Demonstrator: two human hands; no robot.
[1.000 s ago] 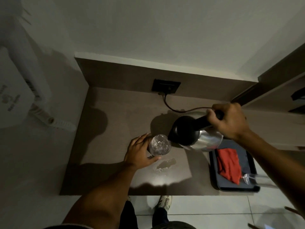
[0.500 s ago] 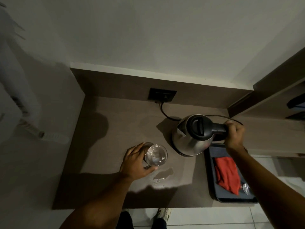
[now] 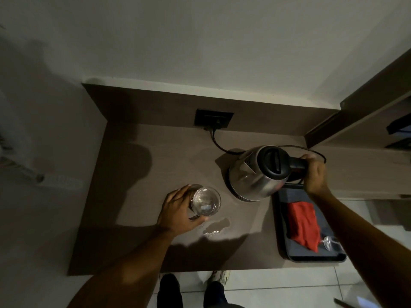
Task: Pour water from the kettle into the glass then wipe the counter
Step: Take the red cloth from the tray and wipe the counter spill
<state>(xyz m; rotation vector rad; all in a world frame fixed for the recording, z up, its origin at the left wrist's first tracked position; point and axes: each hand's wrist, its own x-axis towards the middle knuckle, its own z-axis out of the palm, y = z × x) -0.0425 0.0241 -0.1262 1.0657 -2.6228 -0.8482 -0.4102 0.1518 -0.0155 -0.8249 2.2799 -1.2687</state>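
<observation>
A steel kettle [image 3: 255, 176] with a black lid stands upright on its base at the right of the brown counter [image 3: 138, 174]. My right hand [image 3: 314, 172] grips its black handle. A clear glass [image 3: 206, 201] holding water stands left of the kettle, and my left hand [image 3: 180, 210] wraps around its left side. A small puddle [image 3: 216, 226] of spilled water lies on the counter just in front of the glass. A red cloth [image 3: 302, 222] lies folded on a dark tray [image 3: 281, 236] at the right front.
A black wall socket [image 3: 214, 118] sits at the back with a cord [image 3: 219, 144] running to the kettle base. A second glass [image 3: 332, 242] lies on the tray beside the cloth. Shelving rises at the right. My feet show below the counter's front edge.
The kettle went from tilted over the glass to upright on its base at the right. My left hand stayed on the glass. The view shifted slightly.
</observation>
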